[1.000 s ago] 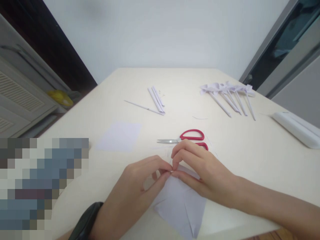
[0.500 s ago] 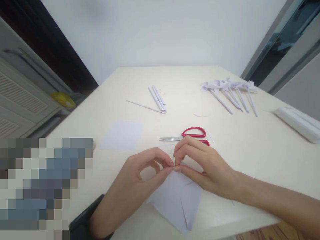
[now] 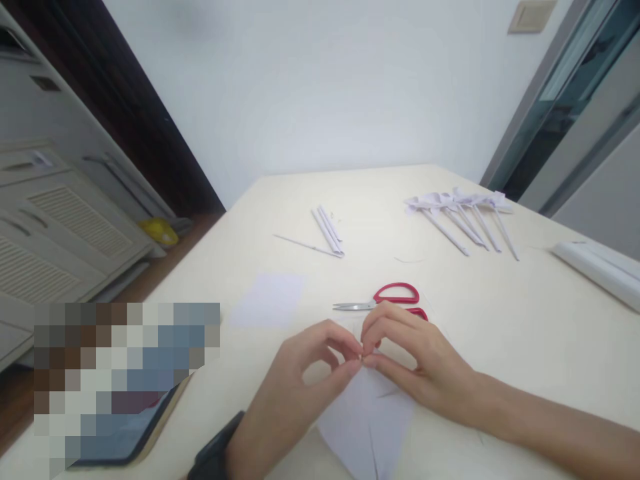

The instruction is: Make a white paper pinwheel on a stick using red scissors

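Note:
My left hand [image 3: 310,387] and my right hand [image 3: 420,363] meet fingertip to fingertip over the front of the table. Each pinches thumb against forefinger on something tiny, too small to make out. Right below the fingertips lies a white paper sheet [image 3: 357,417] with slits cut in from its edges; its lower tip runs out of view. Just beyond my right hand rest scissors [image 3: 355,307] with red handles, blades pointing left, one handle partly covered by my fingers. A flat white paper square [image 3: 273,300] lies to the left.
Rolled paper sticks [image 3: 327,230] and a thin stick [image 3: 300,245] lie farther back. Several paper pinwheels on sticks [image 3: 455,200] stand grouped at the back right, near a white plastic-looking roll [image 3: 600,270]. A dark-edged flat device [image 3: 130,453], mostly pixelated, lies at the left edge.
The camera view has tilted up, so the table and everything on it appear lower and slightly to the right. My hands keep the same pinch above the slit paper.

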### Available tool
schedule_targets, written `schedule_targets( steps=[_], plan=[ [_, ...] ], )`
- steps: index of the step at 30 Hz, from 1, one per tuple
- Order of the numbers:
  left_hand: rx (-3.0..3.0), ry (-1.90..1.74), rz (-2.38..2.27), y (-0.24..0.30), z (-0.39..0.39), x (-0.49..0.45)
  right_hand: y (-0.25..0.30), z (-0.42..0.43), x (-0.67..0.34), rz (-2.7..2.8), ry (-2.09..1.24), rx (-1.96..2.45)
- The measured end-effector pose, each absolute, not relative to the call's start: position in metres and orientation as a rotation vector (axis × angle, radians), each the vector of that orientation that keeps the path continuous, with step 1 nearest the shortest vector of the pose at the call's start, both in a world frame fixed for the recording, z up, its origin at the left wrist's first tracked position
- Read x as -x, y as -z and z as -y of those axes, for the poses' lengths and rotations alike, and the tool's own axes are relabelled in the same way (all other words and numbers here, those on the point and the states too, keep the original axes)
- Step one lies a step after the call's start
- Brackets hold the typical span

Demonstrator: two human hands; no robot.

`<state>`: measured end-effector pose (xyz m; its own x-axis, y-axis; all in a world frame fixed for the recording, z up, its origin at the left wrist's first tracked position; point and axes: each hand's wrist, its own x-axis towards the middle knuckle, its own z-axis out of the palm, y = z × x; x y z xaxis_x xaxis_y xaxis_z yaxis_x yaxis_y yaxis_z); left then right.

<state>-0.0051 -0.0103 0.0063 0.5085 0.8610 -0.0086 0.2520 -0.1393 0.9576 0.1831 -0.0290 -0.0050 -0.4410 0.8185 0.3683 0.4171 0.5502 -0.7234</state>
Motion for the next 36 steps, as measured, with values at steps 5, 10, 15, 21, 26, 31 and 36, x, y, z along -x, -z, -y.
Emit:
schedule_targets(
  steps=[5,10,15,21,26,31,36],
  plan=[
    [-1.288,-0.753,-0.934,-0.011,0.01,0.005,0.005,0.029,-0.179,1.975,-0.687,0.944],
    [-1.206,-0.653,-0.817,-0.011,0.007,0.004,0.005,0.033,-0.179,2.006,-0.746,0.874],
    [-1.148,-0.546,-0.753,-0.005,0.008,0.002,0.007,0.034,-0.182,2.041,-0.745,0.863],
    [-1.156,-0.533,-0.705,-0.003,0.007,0.003,0.004,0.035,-0.184,2.052,-0.761,0.889],
    [-1.167,-0.553,-0.727,0.001,0.002,0.004,0.005,0.036,-0.183,2.101,-0.763,0.89],
    [-1.186,-0.579,-0.75,0.002,0.002,0.006,0.007,0.034,-0.184,2.11,-0.749,0.874],
    [-1.144,-0.561,-0.787,-0.001,0.003,0.006,0.005,0.035,-0.184,2.12,-0.758,0.877]
  ],
)
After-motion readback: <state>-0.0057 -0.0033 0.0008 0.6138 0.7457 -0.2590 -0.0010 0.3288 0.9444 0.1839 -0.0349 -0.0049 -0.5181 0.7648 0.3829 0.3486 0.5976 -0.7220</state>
